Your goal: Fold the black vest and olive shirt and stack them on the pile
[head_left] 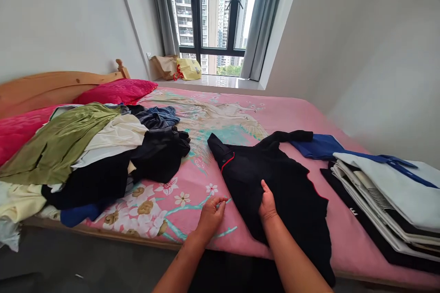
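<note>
Left hand slightly parted, right hand on the unfolded black shirt, closure unclear — folded stack lies rightward, unfolded heap remains leftward.

Bed open between heap and shirt, wider toward the window; heap bars the left, folded stack the right.

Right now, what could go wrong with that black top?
1. The black top seems to reach past the front edge of the bed, so a tug might slide it off.
2. Its far sleeve meets the blue cloth by the folded stack; pulling could disturb that neat side.
3. The loose pile slumps to the bed's edge, so pieces might drop.
</note>
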Tool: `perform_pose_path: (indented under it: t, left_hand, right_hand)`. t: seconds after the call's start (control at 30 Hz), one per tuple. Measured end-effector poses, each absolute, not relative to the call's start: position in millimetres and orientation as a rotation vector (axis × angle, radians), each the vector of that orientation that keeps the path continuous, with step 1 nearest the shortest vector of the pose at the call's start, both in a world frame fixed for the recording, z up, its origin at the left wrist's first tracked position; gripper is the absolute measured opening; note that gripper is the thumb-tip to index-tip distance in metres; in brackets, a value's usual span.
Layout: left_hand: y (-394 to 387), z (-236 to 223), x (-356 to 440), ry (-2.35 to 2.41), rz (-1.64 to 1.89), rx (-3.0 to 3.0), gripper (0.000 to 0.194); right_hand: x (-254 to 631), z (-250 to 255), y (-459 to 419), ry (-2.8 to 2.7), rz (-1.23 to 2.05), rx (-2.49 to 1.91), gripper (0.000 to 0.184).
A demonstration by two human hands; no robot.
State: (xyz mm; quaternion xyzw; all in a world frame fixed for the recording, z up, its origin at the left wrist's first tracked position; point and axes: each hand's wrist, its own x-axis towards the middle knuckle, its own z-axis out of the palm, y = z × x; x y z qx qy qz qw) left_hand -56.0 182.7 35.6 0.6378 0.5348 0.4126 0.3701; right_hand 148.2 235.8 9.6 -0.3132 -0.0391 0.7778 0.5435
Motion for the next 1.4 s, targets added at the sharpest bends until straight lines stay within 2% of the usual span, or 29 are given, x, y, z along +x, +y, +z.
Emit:
perform_pose_path:
  t: [0.17, 0.3, 0.4, 0.57, 0.83, 0.97, 1.03, 1.17, 1.3, 1.4]
  left_hand:
    - [200.0, 34.7, -11.8, 1.339, 0.876, 2.213, 0.035]
    - [211.9, 28.0, 10.5, 1.614, 0.585, 2.351, 0.047]
    - [221.4, 35.4, 16.2, 1.676, 0.498, 2.409, 0.042]
    - [235.4, 40.4, 18.8, 1.350, 0.557, 2.628, 0.039]
    - [264.4, 28.9, 24.3, 1.662, 0.787, 2.175, 0.032]
    - [287.2, 47.6, 17.7, 1.585, 0.723, 2.150, 0.043]
    - [301.0, 58.8, 12.0, 1.485, 0.700, 2.167, 0.040]
    - [329.9, 69.8, 0.3, 1.203, 0.539, 1.923, 0.013]
    - [351.5, 58.4, -8.5, 1.139, 0.391, 1.687, 0.021]
    - [362.0, 46.4, -11.4, 1.120, 0.378, 1.555, 0.021]
  right_hand:
    - [150.3, 14.5, 237.0, -0.048, 1.895, -0.648, 0.046]
    - [151.0, 14.7, 238.7, -0.042, 1.837, -0.601, 0.047]
    - [150.6, 13.8, 240.5, -0.080, 1.821, -0.633, 0.047]
    - [152.2, 14.5, 242.0, -0.138, 1.783, -0.636, 0.046]
    - [151.6, 17.1, 238.2, -0.174, 1.735, -0.587, 0.054]
    - [147.7, 18.2, 237.2, -0.122, 1.760, -0.620, 0.034]
    - [147.0, 18.5, 239.2, -0.062, 1.786, -0.680, 0.028]
    - [146.2, 18.3, 245.4, 0.007, 1.777, -0.773, 0.029]
    - [144.6, 16.3, 249.4, 0.013, 1.763, -0.808, 0.032]
    - [144.7, 13.4, 250.7, -0.002, 1.753, -0.845, 0.033]
